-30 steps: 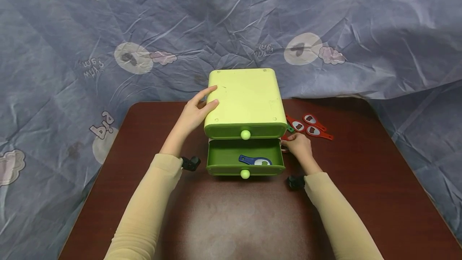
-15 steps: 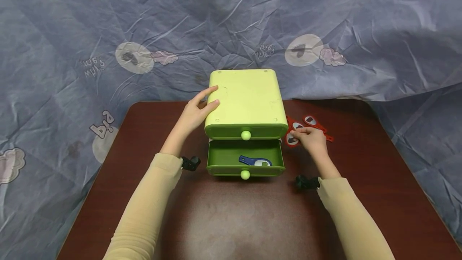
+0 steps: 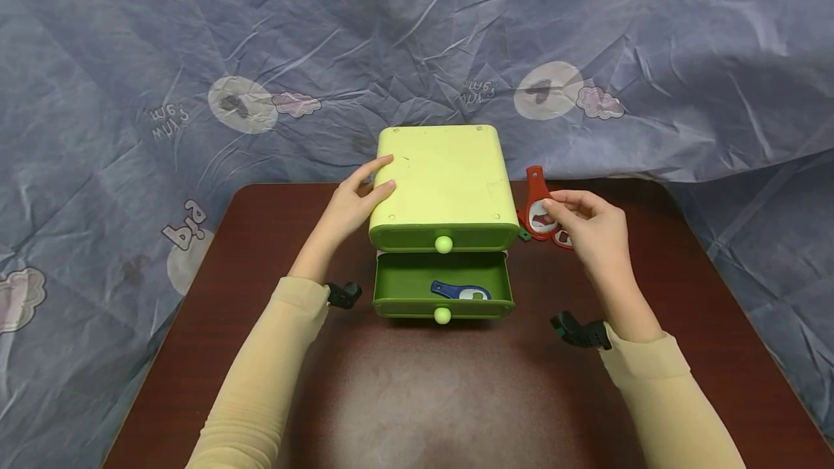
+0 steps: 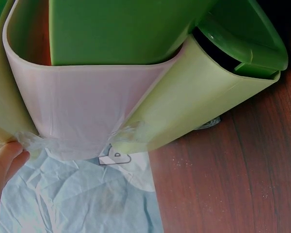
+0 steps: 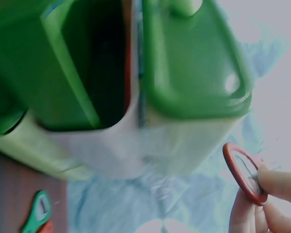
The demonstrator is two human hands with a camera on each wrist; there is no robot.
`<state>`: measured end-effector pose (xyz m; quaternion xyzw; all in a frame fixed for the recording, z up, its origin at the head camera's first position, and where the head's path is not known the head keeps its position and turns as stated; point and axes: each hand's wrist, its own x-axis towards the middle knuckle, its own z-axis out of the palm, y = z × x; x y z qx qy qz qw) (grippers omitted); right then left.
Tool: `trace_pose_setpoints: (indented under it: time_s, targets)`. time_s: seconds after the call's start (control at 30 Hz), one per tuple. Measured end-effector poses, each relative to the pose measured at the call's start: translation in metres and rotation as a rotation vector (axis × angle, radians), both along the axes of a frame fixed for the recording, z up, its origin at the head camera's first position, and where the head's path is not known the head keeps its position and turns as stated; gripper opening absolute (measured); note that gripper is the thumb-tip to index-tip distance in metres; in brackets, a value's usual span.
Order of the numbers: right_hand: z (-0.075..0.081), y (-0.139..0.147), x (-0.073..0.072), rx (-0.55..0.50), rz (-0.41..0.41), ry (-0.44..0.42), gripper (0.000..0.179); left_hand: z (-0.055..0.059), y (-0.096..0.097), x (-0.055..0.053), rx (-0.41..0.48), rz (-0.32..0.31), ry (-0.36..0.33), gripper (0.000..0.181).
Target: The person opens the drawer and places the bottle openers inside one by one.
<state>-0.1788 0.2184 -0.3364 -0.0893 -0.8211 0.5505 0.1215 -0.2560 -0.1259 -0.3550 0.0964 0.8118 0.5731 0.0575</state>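
My right hand (image 3: pixel 596 234) pinches a red bottle opener (image 3: pixel 536 187) by its round head between thumb and fingers. It is held beside the mini drawer cabinet (image 3: pixel 449 176), its handle pointing up. In the right wrist view the opener's head (image 5: pixel 234 167) shows nearly edge-on between my fingertips. My left hand (image 3: pixel 348 201) rests on the left edge of the cabinet's pale yellow top, fingers extended; the left wrist view catches its fingertips (image 4: pixel 12 150) at the cabinet wall. Below, the middle drawer (image 3: pixel 404 273) stands pulled out, with a blue bottle opener (image 3: pixel 449 289) lying in it.
A green bottle opener (image 5: pixel 33 218) lies on the table to the right of the cabinet, partly covered. Another red bottle opener (image 3: pixel 562 238) shows behind my right hand. The upper drawer (image 3: pixel 417 237) is closed. Crumpled blue cloth (image 3: pixel 293 56) hangs behind the dark red table (image 3: pixel 704 324).
My right hand has moved right and up from the cabinet's side, lifting a red bottle opener off the table. My left hand and the pulled-out drawer stay where they were.
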Motion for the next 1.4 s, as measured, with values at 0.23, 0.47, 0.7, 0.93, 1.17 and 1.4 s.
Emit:
trace_pose_setpoints:
  time_s: [0.23,0.47,0.7,0.93,1.17,1.4]
  targets:
    - [0.019,-0.016,0.024,0.022,0.122,0.141,0.019,0.003,0.001,0.0,-0.005,-0.008,-0.017,0.056]
    - [0.006,-0.031,0.034,0.168,0.314,0.206,0.015,0.001,0.001,-0.001,-0.016,-0.006,-0.008,0.053]
    - [-0.022,-0.041,0.032,0.366,0.491,0.225,0.013,-0.001,0.001,0.001,-0.01,-0.003,0.009,0.051]
    - [-0.04,-0.056,0.027,0.511,0.559,0.191,0.011,-0.001,0.001,0.002,-0.002,-0.006,0.006,0.052]
    - [-0.049,-0.066,0.024,0.581,0.581,0.142,0.011,0.0,0.0,0.002,0.012,-0.009,-0.005,0.053]
    - [-0.05,-0.068,0.024,0.613,0.6,0.014,0.014,0.0,0.0,0.002,0.013,-0.01,-0.002,0.052]
